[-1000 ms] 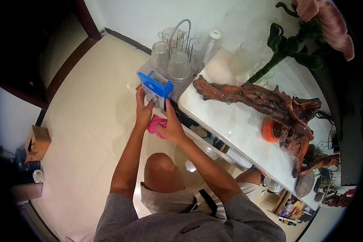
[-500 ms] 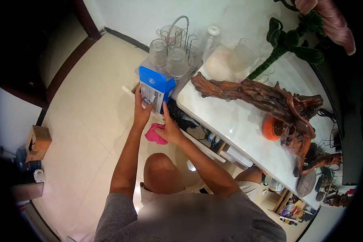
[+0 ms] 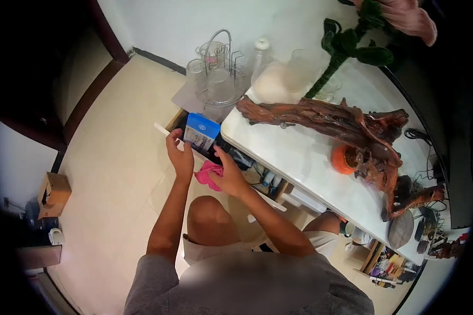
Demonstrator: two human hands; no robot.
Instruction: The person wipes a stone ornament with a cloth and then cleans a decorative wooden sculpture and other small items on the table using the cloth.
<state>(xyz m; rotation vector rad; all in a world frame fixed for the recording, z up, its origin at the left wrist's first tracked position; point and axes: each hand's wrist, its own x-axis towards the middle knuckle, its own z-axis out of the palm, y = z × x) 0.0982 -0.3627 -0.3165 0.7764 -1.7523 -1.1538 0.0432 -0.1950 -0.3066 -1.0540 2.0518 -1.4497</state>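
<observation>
A blue and white box (image 3: 201, 134) sits at the far end of the pulled-out drawer (image 3: 270, 203), its printed white side facing up. My left hand (image 3: 180, 156) is just off the box's near left side, fingers apart and holding nothing. A crumpled pink cloth (image 3: 207, 173) hangs from my right hand (image 3: 229, 176), gripped in its lower fingers. The index finger of that hand points up toward the box's right side. Beside the box in the drawer lie a black plastic bag (image 3: 240, 158) and small blue-and-white bottles (image 3: 270, 178).
A white cabinet top (image 3: 278, 147) runs along the right, bearing a gnarled driftwood piece (image 3: 320, 118) and an orange pot (image 3: 343, 159). Behind the drawer stands a wire rack with glasses (image 3: 218, 84). A cardboard box (image 3: 55, 194) rests on the floor at left.
The blue box has gone down into the drawer, and my left hand has let go of it. My right hand has moved slightly away from the box, still with the pink cloth.
</observation>
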